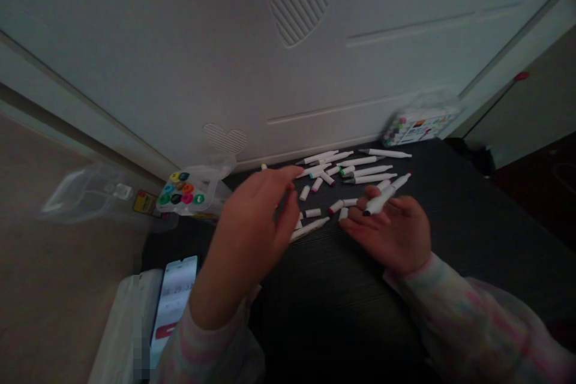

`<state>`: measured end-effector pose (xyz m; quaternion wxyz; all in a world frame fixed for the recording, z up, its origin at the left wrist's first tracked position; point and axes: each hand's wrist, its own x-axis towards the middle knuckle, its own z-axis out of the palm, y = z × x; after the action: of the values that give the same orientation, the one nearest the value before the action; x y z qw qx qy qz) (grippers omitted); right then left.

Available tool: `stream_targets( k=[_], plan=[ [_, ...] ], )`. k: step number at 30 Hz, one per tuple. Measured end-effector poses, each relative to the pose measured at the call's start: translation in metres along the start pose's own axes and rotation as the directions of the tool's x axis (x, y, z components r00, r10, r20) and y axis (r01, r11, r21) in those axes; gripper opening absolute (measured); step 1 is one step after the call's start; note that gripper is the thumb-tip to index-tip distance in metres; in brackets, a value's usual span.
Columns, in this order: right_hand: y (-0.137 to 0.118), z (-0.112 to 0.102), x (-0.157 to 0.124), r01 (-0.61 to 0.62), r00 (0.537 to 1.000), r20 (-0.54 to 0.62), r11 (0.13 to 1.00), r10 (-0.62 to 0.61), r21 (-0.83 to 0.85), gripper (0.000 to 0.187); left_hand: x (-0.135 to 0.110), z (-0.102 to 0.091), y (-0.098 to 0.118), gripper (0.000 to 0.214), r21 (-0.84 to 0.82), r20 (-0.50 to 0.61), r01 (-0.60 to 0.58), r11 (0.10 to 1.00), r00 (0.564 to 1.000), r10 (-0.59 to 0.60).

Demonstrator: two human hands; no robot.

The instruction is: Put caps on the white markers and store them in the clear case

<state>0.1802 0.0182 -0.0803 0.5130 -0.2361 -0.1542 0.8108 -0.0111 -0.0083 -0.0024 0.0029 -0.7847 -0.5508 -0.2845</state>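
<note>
My right hand (396,231) is turned palm up, with a white marker (387,193) lying slantwise across its curled fingers. That marker has a dark end toward the lower left and a red tip at the upper right. My left hand (254,222) hovers over the left side of the marker pile, thumb and fingers apart, and nothing shows between them. Beyond the hands lie several uncapped white markers (366,170). Loose white caps (305,192) with coloured ends are scattered nearer me. One marker (310,228) lies just right of my left thumb.
A clear case (198,177) with several colour-ended markers stands at the left, beside a transparent lid (85,195). A phone (175,297) lies at the dark table's left edge. A packed marker set (420,123) leans against the white panel (225,42) behind.
</note>
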Motion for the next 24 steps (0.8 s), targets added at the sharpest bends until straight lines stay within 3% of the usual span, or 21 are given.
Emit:
stream_targets(
  k=[5,8,10,13,16,19,24],
  plan=[
    [0.005,-0.001,0.003,-0.064,0.998,0.025,0.998,0.064,-0.019,0.007,-0.006,-0.027,-0.017,0.020,-0.001,-0.246,0.230,0.973,0.943,-0.223],
    [0.014,-0.004,0.003,-0.036,0.998,0.040,0.980,0.045,-0.197,0.009,-0.010,-0.031,-0.013,0.018,-0.102,-0.305,0.362,0.927,0.875,-0.375],
    [0.022,-0.007,0.000,0.051,0.997,0.069,0.910,-0.025,-0.411,0.011,-0.011,-0.031,-0.011,0.017,-0.154,-0.322,0.420,0.895,0.835,-0.447],
    [0.034,-0.012,-0.008,0.185,0.980,0.193,0.629,-0.057,-0.755,0.011,-0.012,-0.030,-0.015,0.017,-0.151,-0.315,0.374,0.915,0.859,-0.403],
    [0.042,-0.016,-0.015,0.260,0.950,0.307,0.410,0.051,-0.874,0.011,-0.011,-0.030,-0.021,0.016,-0.122,-0.319,0.311,0.943,0.887,-0.334],
    [0.044,-0.017,-0.016,0.278,0.939,0.331,0.366,0.091,-0.888,0.012,-0.010,-0.029,-0.024,0.015,-0.104,-0.327,0.280,0.954,0.897,-0.298],
    [0.041,-0.018,-0.010,0.300,0.948,0.318,0.328,0.003,-0.896,0.014,-0.008,-0.027,-0.025,0.013,-0.105,-0.310,0.259,0.960,0.909,-0.279]
  ],
)
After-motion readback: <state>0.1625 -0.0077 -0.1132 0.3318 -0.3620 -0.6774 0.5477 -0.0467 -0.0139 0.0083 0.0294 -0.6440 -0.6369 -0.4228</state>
